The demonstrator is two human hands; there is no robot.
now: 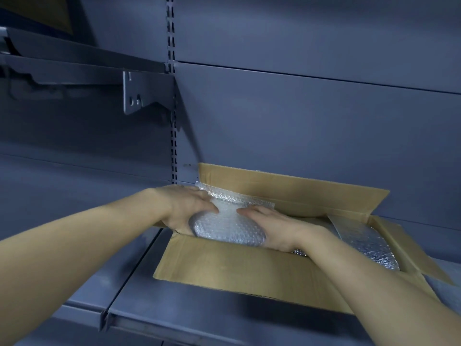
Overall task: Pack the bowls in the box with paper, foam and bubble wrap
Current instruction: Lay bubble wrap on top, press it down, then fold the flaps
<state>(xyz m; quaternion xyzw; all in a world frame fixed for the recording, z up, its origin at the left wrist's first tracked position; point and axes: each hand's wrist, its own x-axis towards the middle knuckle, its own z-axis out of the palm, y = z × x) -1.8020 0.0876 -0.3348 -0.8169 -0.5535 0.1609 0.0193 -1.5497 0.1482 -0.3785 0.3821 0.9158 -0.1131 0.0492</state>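
Note:
An open cardboard box lies on a grey metal shelf, its flaps spread outward. A round bundle wrapped in bubble wrap sits at the box's left end, partly above the rim. My left hand grips its left side and my right hand grips its right side, fingers pressed onto the wrap. What lies inside the bundle is hidden. A second sheet of bubble wrap or foam lies in the right part of the box.
The metal shelf has a front edge close to me and a seam left of the box. A slotted upright and a shelf bracket stand behind, with an upper shelf at the far left.

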